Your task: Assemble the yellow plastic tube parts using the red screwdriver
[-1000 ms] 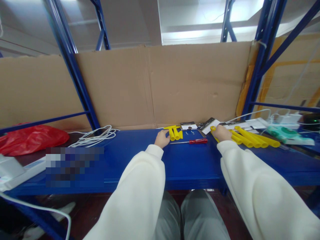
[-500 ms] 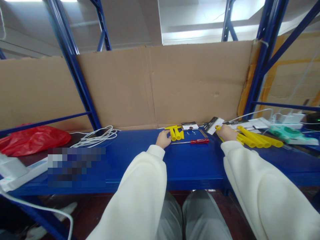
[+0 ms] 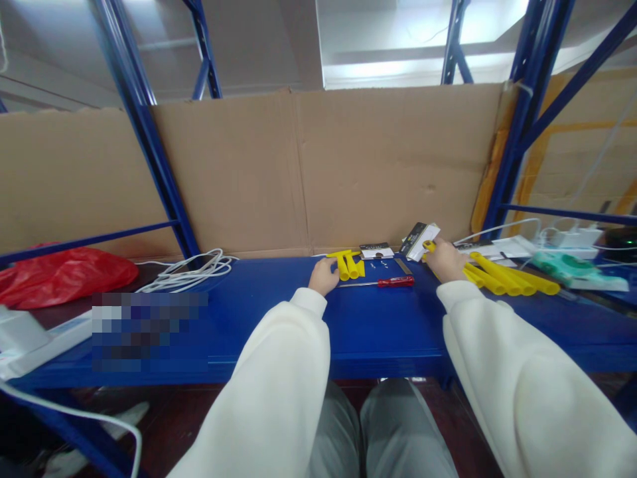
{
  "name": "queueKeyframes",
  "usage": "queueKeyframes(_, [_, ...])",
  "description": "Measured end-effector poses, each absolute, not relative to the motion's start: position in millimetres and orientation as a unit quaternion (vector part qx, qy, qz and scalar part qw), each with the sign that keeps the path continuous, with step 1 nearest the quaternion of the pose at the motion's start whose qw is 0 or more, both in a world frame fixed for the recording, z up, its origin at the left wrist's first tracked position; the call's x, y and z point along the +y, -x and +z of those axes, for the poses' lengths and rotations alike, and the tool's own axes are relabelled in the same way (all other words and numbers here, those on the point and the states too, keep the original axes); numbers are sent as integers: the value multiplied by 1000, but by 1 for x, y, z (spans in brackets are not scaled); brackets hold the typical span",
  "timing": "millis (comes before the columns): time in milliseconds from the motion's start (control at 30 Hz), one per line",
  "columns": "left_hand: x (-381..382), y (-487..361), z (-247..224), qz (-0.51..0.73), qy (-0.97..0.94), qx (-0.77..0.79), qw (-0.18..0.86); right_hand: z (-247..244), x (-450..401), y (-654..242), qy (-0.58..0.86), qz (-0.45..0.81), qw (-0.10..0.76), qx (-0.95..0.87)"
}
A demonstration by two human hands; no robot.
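Observation:
My left hand (image 3: 323,276) rests on the blue shelf, fingers curled against the left side of the yellow T-shaped pieces (image 3: 343,268). These lie side by side, their round hollow ends toward me. My right hand (image 3: 447,261) is closed around a yellow piece (image 3: 428,246), most of it hidden by the fingers. A black-and-white card (image 3: 421,240) stands tilted just beyond that hand; whether the fingers also grip it I cannot tell. Between my hands lies a red-handled screwdriver (image 3: 396,282), its shaft pointing left. Small screws (image 3: 385,265) sit just beyond it.
Another black-and-white card (image 3: 377,251) lies against the cardboard wall (image 3: 368,172). Several yellow tubes (image 3: 507,277) lie right of my right hand, near a green-and-white packet (image 3: 557,265). At the left are coiled white cable (image 3: 196,272), a red plastic bag (image 3: 70,275) and a power strip (image 3: 47,345).
My right hand has moved slightly left and away from me with the yellow piece, and the tilted card has shifted left and up. My left hand stays at the T-shaped pieces.

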State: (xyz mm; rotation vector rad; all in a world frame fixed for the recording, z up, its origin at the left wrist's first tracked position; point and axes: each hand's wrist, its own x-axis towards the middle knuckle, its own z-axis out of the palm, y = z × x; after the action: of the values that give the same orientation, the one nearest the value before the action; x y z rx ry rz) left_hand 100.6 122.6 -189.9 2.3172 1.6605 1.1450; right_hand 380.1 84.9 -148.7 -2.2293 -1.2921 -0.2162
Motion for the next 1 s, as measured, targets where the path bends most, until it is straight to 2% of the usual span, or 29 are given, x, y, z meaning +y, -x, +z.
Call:
queueKeyframes(233, [119,-104,-186,375,-757,534,23,-150,90,-364,774,-127,289,-549])
queueKeyframes(467, [110,-114,-184,343,-832,433,48,-153,93,-335,684,-130,321,-642])
queueKeyframes(600, [105,-119,-183,339,-860,377,55,-155,89,-320,619,-126,303,-713])
queueKeyframes(767, [100,-121,-181,373,-850,365,67,-155,83,-309,597,-135,271,-743])
queueKeyframes(1000, [97,-125,-179,462,-799,381,42,-156,78,-293,604,-135,300,-726])
